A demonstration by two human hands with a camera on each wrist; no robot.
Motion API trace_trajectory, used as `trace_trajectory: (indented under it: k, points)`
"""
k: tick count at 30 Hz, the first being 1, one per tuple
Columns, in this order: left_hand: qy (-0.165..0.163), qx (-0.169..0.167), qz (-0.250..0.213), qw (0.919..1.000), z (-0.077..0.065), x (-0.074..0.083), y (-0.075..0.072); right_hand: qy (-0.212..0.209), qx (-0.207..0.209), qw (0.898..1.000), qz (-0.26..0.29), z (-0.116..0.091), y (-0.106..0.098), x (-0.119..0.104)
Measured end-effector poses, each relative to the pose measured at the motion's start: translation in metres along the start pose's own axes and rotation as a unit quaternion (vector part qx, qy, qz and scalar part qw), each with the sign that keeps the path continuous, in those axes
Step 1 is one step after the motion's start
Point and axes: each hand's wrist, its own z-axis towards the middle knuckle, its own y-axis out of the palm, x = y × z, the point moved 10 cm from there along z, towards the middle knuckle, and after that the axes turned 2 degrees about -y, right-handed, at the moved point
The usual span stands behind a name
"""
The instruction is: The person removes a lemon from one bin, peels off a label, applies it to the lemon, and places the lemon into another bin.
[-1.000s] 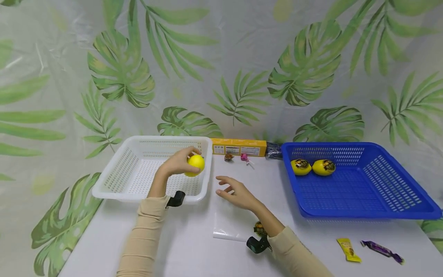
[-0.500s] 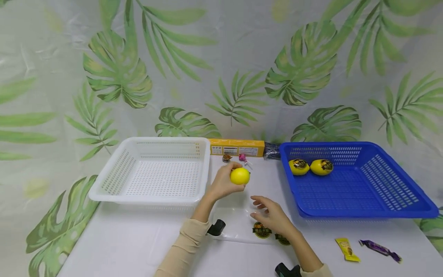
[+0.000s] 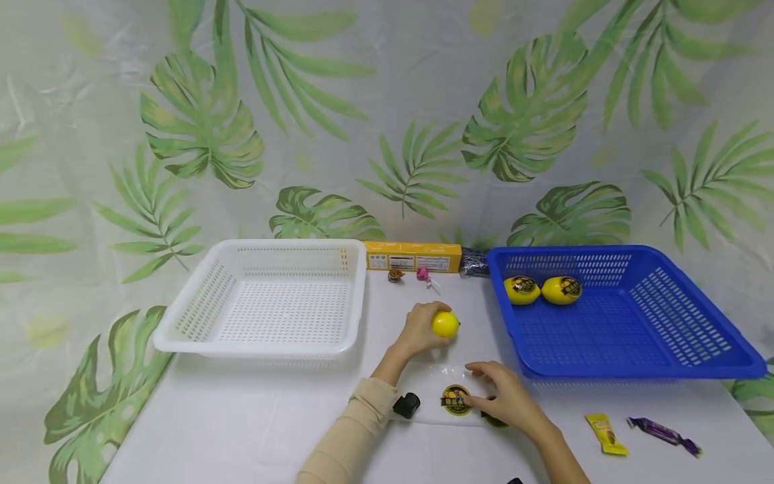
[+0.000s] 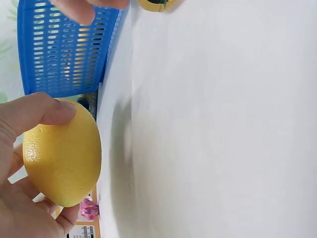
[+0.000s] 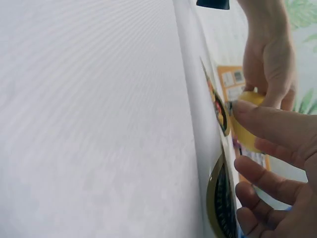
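Observation:
A yellow lemon (image 3: 445,324) is held by my left hand (image 3: 421,329), above the white table between the two baskets. In the left wrist view, the thumb lies on one side of the lemon (image 4: 69,153) and the fingers on the other. My right hand (image 3: 504,396) is over a clear plastic bag (image 3: 429,384) with round black-and-gold labels, one partly hidden by the hand. The right wrist view shows the right thumb (image 5: 267,119) apart from the loosely bent fingers, with nothing held between them. Two more lemons (image 3: 561,290), each with a dark sticker, lie in the blue basket (image 3: 605,343).
A white basket (image 3: 284,312) stands at left. Along the back are a yellow box (image 3: 414,257), a dark packet (image 3: 474,263), a brown-wrapped candy (image 3: 396,275) and a pink lollipop (image 3: 422,274). A yellow packet (image 3: 606,433) and a purple candy (image 3: 664,435) lie at front right.
My left hand has carried the lemon from over the white basket rightward to above the table near the bag. My right hand has moved right and toward me, over the bag's labels.

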Motion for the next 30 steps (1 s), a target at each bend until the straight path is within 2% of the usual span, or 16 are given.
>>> trace_trajectory:
  k: [7, 18, 26, 30]
  points:
    - [-0.017, -0.016, 0.010, 0.9997, 0.002, -0.005, 0.009, 0.000, -0.029, 1.000, 0.001, -0.007, 0.001, 0.007]
    - [-0.037, -0.031, 0.004, 0.9988, -0.002, -0.012, 0.012, 0.001, -0.059, 0.998, 0.012, -0.008, 0.008, 0.008]
    - [-0.043, -0.011, -0.019, 0.9989, -0.013, -0.014, 0.004, -0.002, -0.066, 0.997, 0.029, -0.010, 0.009, 0.006]
    - [-0.028, -0.006, -0.021, 0.9994, -0.018, -0.009, 0.000, 0.006, -0.068, 0.997, 0.036, -0.009, 0.009, 0.010]
